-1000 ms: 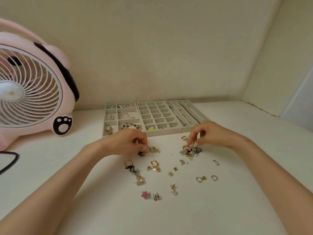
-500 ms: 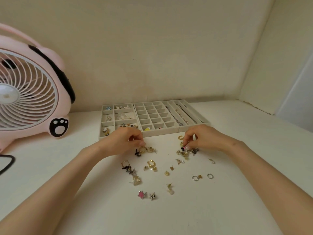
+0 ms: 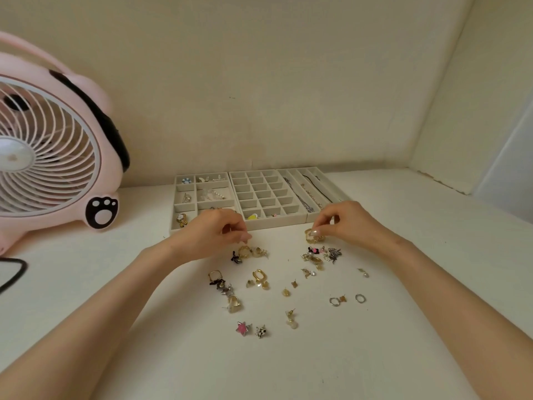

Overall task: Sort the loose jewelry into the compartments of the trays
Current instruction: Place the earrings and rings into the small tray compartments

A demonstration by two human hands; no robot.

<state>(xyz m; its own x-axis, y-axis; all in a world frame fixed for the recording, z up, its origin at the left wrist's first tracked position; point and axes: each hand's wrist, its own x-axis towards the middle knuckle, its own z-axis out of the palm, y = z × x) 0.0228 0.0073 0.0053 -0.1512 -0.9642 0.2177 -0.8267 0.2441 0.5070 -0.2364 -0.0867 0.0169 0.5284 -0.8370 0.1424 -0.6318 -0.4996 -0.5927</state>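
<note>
The loose jewelry (image 3: 261, 280) lies scattered on the white counter (image 3: 403, 327) just in front of three pale grey compartment trays (image 3: 277, 223) set side by side against the cream wall. The left hand (image 3: 215, 230) hovers at the near edge of the left tray, its fingers (image 3: 245, 235) curled with thumb and forefinger drawn together just above a gold hoop earring (image 3: 244, 252); whether they hold anything cannot be told. The right hand (image 3: 350, 223) reaches down in front of the right tray, thumb and forefinger pinching a chunky gold ring (image 3: 311, 238) that sits at the far edge of a small tangled heap of gold, silver and pink pieces (image 3: 320, 255). Nearer the person lie a pink star earring (image 3: 243, 328), a small black-and-white star stud (image 3: 261, 332), a pale heart-shaped earring (image 3: 234, 304), a gold oval hoop (image 3: 259, 275) and two thin silver rings (image 3: 334, 301), all well apart from the trays. In the trays, the left one holds several pieces, among them a gold flower piece (image 3: 181, 219) in its front left compartment; the middle grid tray has a yellow piece (image 3: 253, 217) in its front row; the right tray's long compartments hold thin chains (image 3: 305, 199). A pink round desk fan with a paw print (image 3: 57, 157) stands on the left, with a black cable (image 3: 13, 274) beside it
</note>
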